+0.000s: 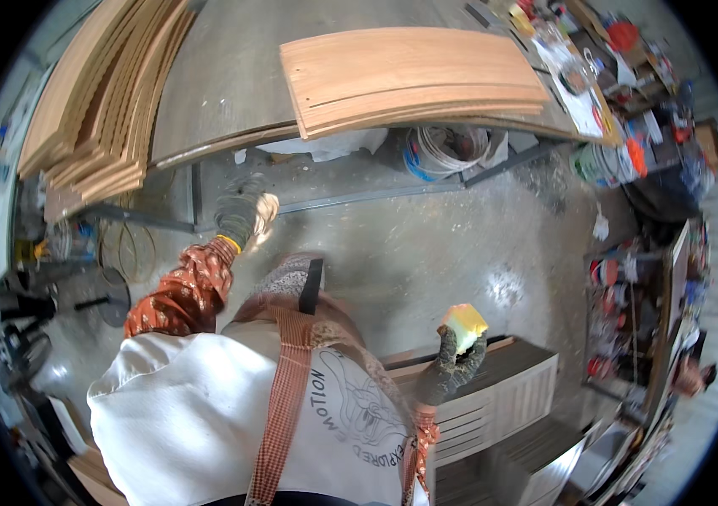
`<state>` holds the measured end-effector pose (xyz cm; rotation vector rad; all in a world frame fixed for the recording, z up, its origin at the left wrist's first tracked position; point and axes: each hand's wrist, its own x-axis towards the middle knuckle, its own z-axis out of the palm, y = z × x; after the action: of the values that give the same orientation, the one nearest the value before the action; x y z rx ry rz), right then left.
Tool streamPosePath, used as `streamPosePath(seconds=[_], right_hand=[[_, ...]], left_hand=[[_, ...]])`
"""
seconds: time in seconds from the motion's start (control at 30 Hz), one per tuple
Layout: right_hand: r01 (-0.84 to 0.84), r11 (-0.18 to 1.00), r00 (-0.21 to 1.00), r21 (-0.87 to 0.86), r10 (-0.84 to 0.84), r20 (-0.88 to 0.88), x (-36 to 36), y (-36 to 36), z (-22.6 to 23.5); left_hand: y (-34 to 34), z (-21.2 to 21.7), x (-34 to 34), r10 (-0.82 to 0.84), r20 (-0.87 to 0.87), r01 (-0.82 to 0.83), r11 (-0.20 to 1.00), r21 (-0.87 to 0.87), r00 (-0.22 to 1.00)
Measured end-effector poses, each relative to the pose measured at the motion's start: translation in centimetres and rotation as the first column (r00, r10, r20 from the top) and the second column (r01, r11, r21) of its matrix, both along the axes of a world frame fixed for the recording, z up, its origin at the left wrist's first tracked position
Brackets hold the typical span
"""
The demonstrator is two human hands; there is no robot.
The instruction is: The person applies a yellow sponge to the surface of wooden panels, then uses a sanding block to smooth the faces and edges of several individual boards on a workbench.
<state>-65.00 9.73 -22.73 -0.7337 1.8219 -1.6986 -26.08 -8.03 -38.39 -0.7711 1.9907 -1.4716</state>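
Observation:
My left hand (242,212) wears a dark work glove and reaches out over the concrete floor, below the edge of the workbench (232,93); its fingers look loosely open and nothing shows in them. In its own dark glove, my right hand (453,364) grips a yellow sponge block (463,324) just above a slatted white wooden panel (502,396). A stack of brown plywood boards (409,74) lies on the bench ahead of me. My white apron with checked straps fills the lower middle.
More plywood sheets (102,101) are stacked at the left. A bucket of coiled material (443,150) sits under the bench. Cluttered shelves (637,304) stand at the right, and tools and cans (603,76) crowd the bench's far end.

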Motion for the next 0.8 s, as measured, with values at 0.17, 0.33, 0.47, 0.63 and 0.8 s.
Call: streamPosePath(seconds=[0.17, 0.33, 0.47, 0.63, 0.8], right_hand=[[-0.317, 0.946, 0.943, -0.064, 0.306, -0.133, -0.9, -8.1, 1.6], [-0.596, 0.798, 0.79, -0.093, 0.561, -0.246, -1.1, -15.6, 3.2], [-0.65, 0.76, 0.739, -0.002, 0.63, -0.239, -2.7, -20.5, 5.0], [-0.721, 0.688, 0.627, 0.076, 0.696, -0.35, -4.8, -27.5, 7.0], [-0.754, 0.655, 0.589, 0.045, 0.705, -0.394, -4.2, -33.2, 5.8]], left_hand=[[1.7, -4.9, -2.3, 0.155, 0.91, 0.39, 0.921, 0.008, -0.384], [-1.2, 4.2, -6.3, -0.05, 0.428, 0.004, 0.992, 0.125, -0.902], [-4.2, 7.4, -12.6, -0.339, -0.659, -0.414, 0.909, -0.046, -0.671], [-8.2, 9.7, -17.7, -0.584, -0.505, -0.41, 0.81, -0.419, -0.636], [-8.5, 9.7, -16.7, -0.446, -0.65, -0.383, 0.89, -0.248, -0.615]])
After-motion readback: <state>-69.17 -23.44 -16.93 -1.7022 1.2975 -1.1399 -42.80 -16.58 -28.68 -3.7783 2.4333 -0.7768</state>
